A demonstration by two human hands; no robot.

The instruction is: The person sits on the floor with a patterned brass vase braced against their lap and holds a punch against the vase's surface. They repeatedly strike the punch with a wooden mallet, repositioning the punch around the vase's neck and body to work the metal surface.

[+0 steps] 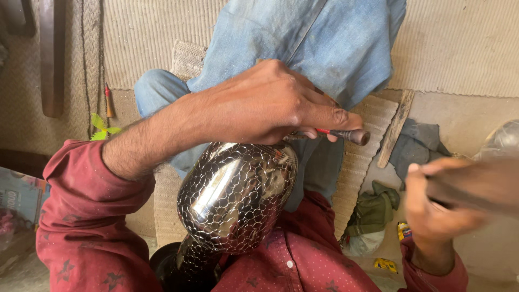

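A dark shiny metal vase (235, 197) with a scratched net pattern lies tilted across my lap. My left hand (267, 103) rests over its upper end and pinches a thin engraving tool (346, 134) with a red shaft and a dark round head. My right hand (432, 208) is raised at the right, blurred by motion, gripping a brown wooden stick or mallet handle (476, 186). The tool's tip is hidden under my fingers.
I sit on a woven mat (454, 48) in blue jeans (324, 43) and a red shirt. A flat wooden strip (396, 128), grey cloth (419, 146), a green cloth bundle (373, 216) and small yellow packets (386, 265) lie at the right. A red pencil (108, 100) lies at the left.
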